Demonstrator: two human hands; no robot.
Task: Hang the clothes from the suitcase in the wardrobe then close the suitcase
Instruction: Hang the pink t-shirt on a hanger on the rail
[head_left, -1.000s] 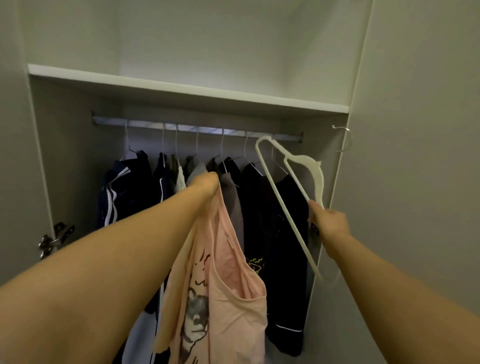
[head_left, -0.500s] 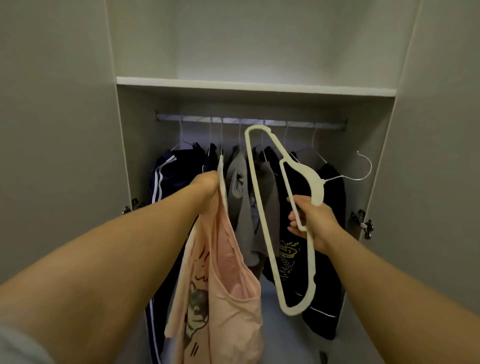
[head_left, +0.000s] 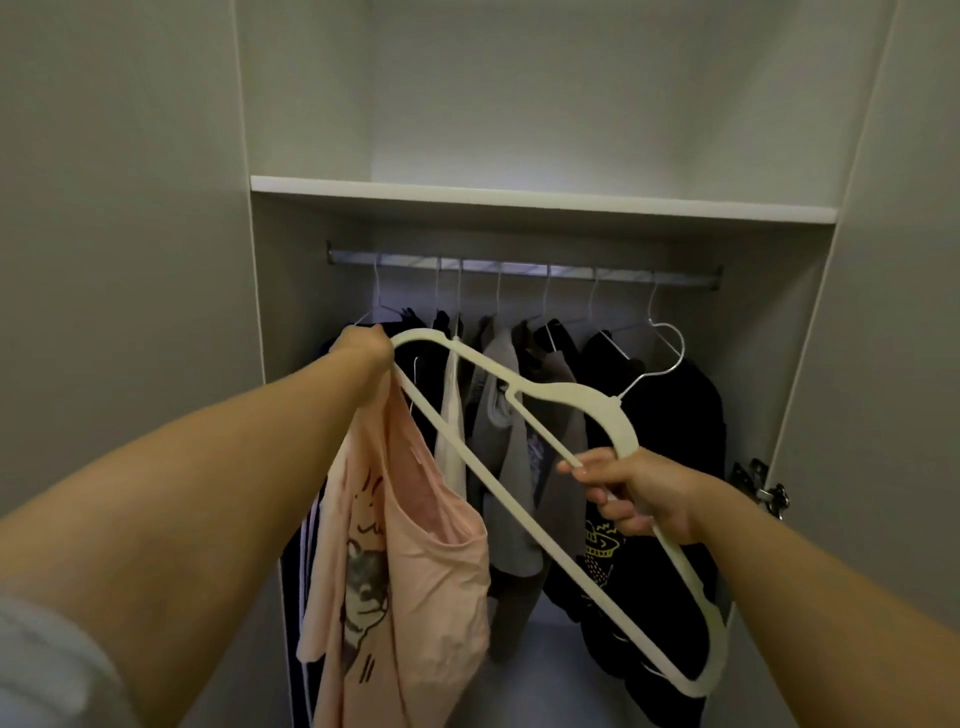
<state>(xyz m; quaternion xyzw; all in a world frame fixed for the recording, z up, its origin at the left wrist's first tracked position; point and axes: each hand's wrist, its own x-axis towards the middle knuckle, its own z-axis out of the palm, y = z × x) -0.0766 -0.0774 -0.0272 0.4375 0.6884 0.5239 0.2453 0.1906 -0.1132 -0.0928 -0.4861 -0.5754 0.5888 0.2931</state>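
Pink shirt (head_left: 405, 571), cartoon-animal print, no legible writing: hangs before the wardrobe rail (head_left: 519, 270), its top held in the left hand (head_left: 363, 345), grip closed. White hanger (head_left: 571, 395): long axis 10 to 4 o'clock, right hand (head_left: 639, 493) curled round its bars. Its upper end reaches the left hand, so the shirt lies at 10 o'clock from the right grip.

Grey wardrobe (head_left: 291, 312) is standing open. White shelf (head_left: 519, 200) is spanning it above a metal rail (head_left: 685, 280). Cool light is glowing on its back panel; hinge (head_left: 763, 488) is showing at right.
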